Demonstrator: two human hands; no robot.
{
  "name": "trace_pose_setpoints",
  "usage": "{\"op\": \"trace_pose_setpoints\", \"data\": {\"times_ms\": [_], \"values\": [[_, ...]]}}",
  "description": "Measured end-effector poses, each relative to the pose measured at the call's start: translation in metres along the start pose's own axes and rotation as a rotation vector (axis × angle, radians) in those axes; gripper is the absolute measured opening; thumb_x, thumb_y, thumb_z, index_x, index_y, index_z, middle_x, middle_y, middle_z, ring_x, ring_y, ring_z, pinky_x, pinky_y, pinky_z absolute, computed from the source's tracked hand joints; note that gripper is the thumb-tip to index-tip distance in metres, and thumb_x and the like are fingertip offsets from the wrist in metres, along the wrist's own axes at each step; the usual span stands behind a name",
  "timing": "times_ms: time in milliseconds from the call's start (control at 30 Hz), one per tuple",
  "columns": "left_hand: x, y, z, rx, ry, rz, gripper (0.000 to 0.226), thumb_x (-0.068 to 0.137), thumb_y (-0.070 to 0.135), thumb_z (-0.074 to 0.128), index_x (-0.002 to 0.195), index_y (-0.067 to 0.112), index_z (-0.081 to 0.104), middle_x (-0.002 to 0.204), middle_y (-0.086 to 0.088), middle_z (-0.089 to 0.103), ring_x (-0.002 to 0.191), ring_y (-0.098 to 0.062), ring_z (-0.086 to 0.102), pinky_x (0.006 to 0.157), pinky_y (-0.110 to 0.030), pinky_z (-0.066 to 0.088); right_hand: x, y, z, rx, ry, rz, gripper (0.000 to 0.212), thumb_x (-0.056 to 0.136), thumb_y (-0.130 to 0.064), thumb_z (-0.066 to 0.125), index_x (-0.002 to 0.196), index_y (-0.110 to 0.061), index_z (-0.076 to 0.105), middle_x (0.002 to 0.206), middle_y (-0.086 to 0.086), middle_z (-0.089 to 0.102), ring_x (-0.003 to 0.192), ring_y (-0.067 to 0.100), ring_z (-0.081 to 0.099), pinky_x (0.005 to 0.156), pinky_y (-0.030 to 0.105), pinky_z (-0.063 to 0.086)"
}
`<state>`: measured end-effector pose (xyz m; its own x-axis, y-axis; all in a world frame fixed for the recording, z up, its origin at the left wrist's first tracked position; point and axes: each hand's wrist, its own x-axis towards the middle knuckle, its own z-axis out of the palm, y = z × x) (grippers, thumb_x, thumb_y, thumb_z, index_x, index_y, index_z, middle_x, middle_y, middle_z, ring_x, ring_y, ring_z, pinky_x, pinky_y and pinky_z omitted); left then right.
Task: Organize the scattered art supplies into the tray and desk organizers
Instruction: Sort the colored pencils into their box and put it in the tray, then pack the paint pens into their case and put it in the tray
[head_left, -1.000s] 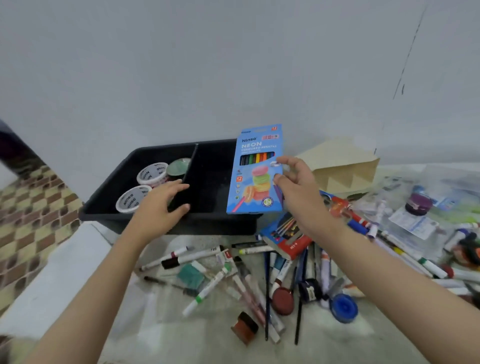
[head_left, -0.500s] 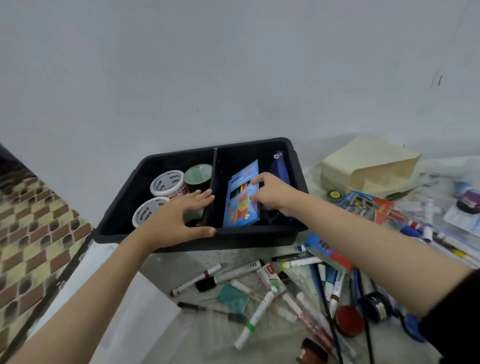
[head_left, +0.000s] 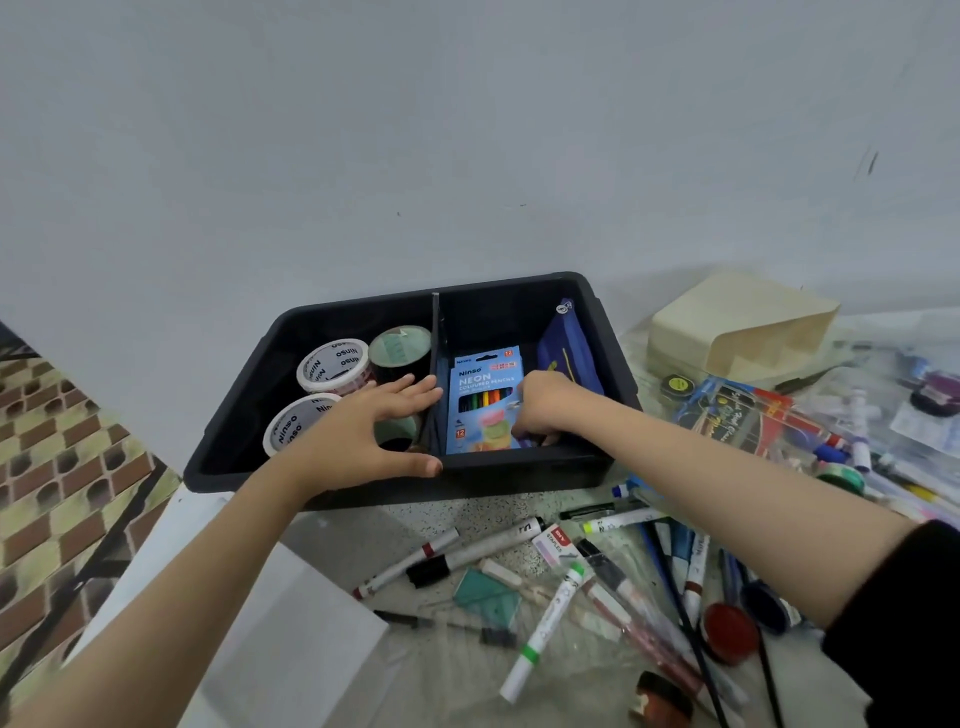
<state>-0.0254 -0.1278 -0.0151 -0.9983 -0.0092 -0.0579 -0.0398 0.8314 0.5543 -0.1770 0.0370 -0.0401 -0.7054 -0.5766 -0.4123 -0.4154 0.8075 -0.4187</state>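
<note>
the pencil box (head_left: 483, 400), a blue pack of neon coloured pencils, now lies face up in the right compartment of the black tray (head_left: 519, 464). a second ago it was held upright in the air above the tray's front rim. the right hand (head_left: 545, 410) has carried it down and remains on it, fingers curled over the pack's right edge and tucked toward the tray floor, gripping it rather than letting go. whether the pack rests fully flat cannot be told. by the look of it, one more supply is as good as stowed, with only the release left.

the left hand (head_left: 363, 431) is open, fingers straight and spread, thumb over the front rim and fingertips reaching the divider (head_left: 435, 332), apparently steadying the tray. it has hardly moved. both forearms stretch forward from the bottom corners, the right one ending in a dark sleeve (head_left: 904, 623).

just beyond the right hand's knuckles a dark blue pouch (head_left: 569, 343) leans on the tray's right wall. beneath and beyond the left hand sit rolls of tape (head_left: 335, 364) in the left compartment. well to the right of the right hand stands a cream organizer (head_left: 737, 327). nearer the person than both hands, markers (head_left: 545, 618), pens and small pots lie scattered on the counter (head_left: 363, 535), so much of the sorting seems yet to come.
</note>
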Motion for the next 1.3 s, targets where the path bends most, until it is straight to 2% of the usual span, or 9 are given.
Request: {"op": "trace_pose_setpoints", "data": {"times_ms": [100,200,267,500,700,800,967,1033,1300], "values": [[0.000,0.000,0.001,-0.016,0.001,0.001,0.084,0.063,0.058,0.068,0.137,0.043,0.031,0.141,0.032,0.023,0.132,0.015,0.012,0.116,-0.031,0.008,-0.002,0.000,0.001,-0.232,0.058,-0.088,0.027,0.087,-0.017,0.062,0.111,-0.006,0.057,0.085,0.005,0.055,0.075,0.016,0.053,0.059,0.021,0.043],[-0.001,-0.001,0.002,-0.021,0.008,0.000,0.085,0.063,0.059,0.068,0.139,0.042,0.033,0.141,0.033,0.024,0.133,0.014,0.012,0.115,-0.031,0.009,-0.003,0.000,0.002,-0.391,-0.002,-0.174,0.047,0.094,-0.024,0.053,0.138,-0.012,0.044,0.126,0.012,0.052,0.111,0.024,0.052,0.088,0.028,0.045],[-0.001,-0.001,0.002,-0.029,0.006,0.000,0.085,0.063,0.060,0.067,0.139,0.041,0.034,0.142,0.031,0.024,0.135,0.012,0.014,0.115,-0.031,0.010,-0.002,0.000,0.002,-0.455,-0.041,-0.205,0.049,0.096,-0.022,0.048,0.144,-0.016,0.037,0.135,0.013,0.046,0.119,0.026,0.048,0.092,0.028,0.041],[-0.002,-0.001,0.004,-0.040,0.022,-0.010,0.082,0.064,0.055,0.068,0.138,0.041,0.035,0.145,0.027,0.026,0.138,0.005,0.017,0.115,-0.033,0.013,-0.023,0.010,-0.007,-0.162,0.052,-0.263,0.046,0.094,-0.030,0.053,0.138,-0.014,0.047,0.133,0.007,0.052,0.114,0.018,0.050,0.092,0.027,0.041],[-0.006,-0.002,0.009,-0.097,0.088,-0.019,0.086,0.059,0.056,0.070,0.138,0.038,0.041,0.141,0.032,0.029,0.134,0.008,0.023,0.110,-0.026,0.018,-0.089,0.025,0.003,0.126,0.564,-0.573,0.010,0.091,-0.019,0.053,0.095,-0.018,0.062,0.078,-0.015,0.057,0.070,-0.005,0.051,0.064,0.013,0.036],[-0.006,-0.002,0.011,-0.106,0.097,-0.017,0.086,0.060,0.054,0.071,0.139,0.035,0.042,0.144,0.027,0.030,0.137,0.003,0.024,0.113,-0.031,0.019,-0.122,0.042,0.014,0.065,0.429,-0.580,0.005,0.088,-0.022,0.056,0.085,-0.023,0.059,0.073,-0.016,0.060,0.071,-0.006,0.055,0.062,0.014,0.044],[-0.010,0.004,0.013,-0.090,0.109,-0.002,0.081,0.064,0.052,0.068,0.138,0.033,0.043,0.145,0.023,0.030,0.137,0.004,0.021,0.112,-0.029,0.019,-0.136,0.082,0.038,-0.129,0.160,-0.379,0.030,0.089,-0.026,0.057,0.116,-0.037,0.060,0.110,-0.018,0.062,0.093,-0.004,0.053,0.083,0.023,0.047],[-0.013,0.008,0.016,-0.063,0.129,0.041,0.069,0.072,0.044,0.069,0.136,0.039,0.043,0.144,0.025,0.030,0.137,0.005,0.019,0.114,-0.030,0.018,-0.137,0.091,0.044,-0.063,0.126,-0.360,0.037,0.088,-0.020,0.057,0.119,-0.040,0.060,0.103,-0.021,0.062,0.087,-0.012,0.055,0.078,0.016,0.047],[-0.022,0.028,0.030,-0.052,0.177,0.173,0.062,0.082,0.016,0.071,0.127,0.047,0.041,0.143,0.018,0.039,0.138,0.001,0.024,0.118,-0.040,0.018,-0.139,0.104,0.041,0.424,0.317,-0.379,0.033,0.086,-0.004,0.061,0.096,-0.034,0.070,0.082,-0.008,0.070,0.077,0.004,0.064,0.075,0.020,0.053]]}}
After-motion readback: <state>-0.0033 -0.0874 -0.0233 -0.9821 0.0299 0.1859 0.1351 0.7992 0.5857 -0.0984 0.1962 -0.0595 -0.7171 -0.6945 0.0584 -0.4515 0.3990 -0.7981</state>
